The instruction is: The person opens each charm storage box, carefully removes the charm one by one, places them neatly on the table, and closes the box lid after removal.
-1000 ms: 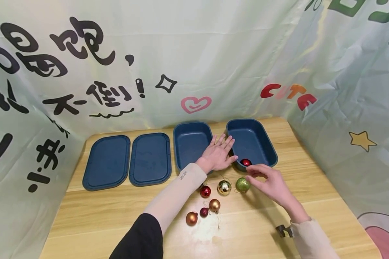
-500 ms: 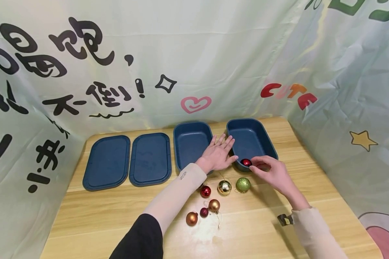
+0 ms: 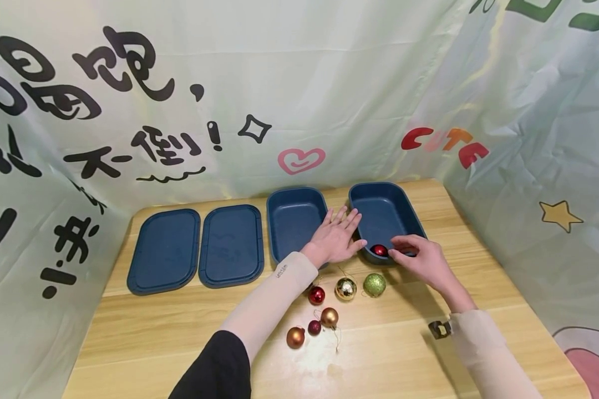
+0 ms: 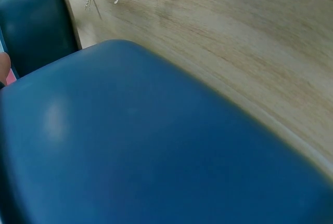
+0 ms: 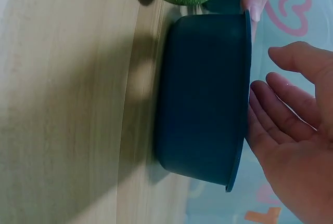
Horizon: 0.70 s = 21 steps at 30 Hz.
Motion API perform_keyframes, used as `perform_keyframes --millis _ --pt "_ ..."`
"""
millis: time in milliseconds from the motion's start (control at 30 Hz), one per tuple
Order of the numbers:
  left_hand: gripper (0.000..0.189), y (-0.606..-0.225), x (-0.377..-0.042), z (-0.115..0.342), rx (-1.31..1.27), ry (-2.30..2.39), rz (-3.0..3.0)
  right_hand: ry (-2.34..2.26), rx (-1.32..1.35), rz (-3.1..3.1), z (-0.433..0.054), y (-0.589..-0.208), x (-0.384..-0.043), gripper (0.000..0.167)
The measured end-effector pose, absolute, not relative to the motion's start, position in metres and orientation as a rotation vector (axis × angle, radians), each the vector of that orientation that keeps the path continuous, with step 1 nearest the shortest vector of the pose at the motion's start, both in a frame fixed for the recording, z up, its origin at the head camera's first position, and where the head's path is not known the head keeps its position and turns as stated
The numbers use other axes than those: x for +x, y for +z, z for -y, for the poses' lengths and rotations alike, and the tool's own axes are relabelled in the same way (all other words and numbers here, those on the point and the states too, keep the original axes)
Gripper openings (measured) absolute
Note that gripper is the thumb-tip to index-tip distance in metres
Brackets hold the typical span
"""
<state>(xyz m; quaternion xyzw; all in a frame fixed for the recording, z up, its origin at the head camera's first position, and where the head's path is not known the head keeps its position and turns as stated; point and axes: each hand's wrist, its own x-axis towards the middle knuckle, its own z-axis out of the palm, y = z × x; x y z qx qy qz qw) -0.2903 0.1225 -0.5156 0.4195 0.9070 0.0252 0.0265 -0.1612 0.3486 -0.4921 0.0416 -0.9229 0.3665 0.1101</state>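
Observation:
My left hand (image 3: 333,239) lies with its fingers spread across the gap between two deep blue boxes, over the left box (image 3: 295,194) and the near rim of the right box (image 3: 386,213). A shiny red bauble (image 3: 379,250) sits in the right box's near end. Right beside it, my right hand (image 3: 421,260) reaches over the near rim with thumb and fingers apart. The right wrist view shows nothing between the thumb and fingers, with the fingers at the box rim (image 5: 246,94). Nearest in front of the boxes lies a glittery green bauble (image 3: 374,285).
On the wooden table (image 3: 169,343), a gold bauble (image 3: 345,289), a red bauble (image 3: 316,295) and several smaller copper and dark red ones lie before the boxes. Two flat blue lids (image 3: 165,252) lie at the left. A printed cloth (image 3: 259,72) hangs behind.
My right hand has moved from above the green bauble to the right and farther in, over the right box's near rim. My left hand stays put.

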Motion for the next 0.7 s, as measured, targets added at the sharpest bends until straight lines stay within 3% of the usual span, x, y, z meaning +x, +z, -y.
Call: perform_keyframes --millis 700 --pt "0.080 -0.517 -0.291 -0.123 1.287 0.063 -2.812 1.131 0.225 2.953 -0.359 -0.488 -0.194 0.036"
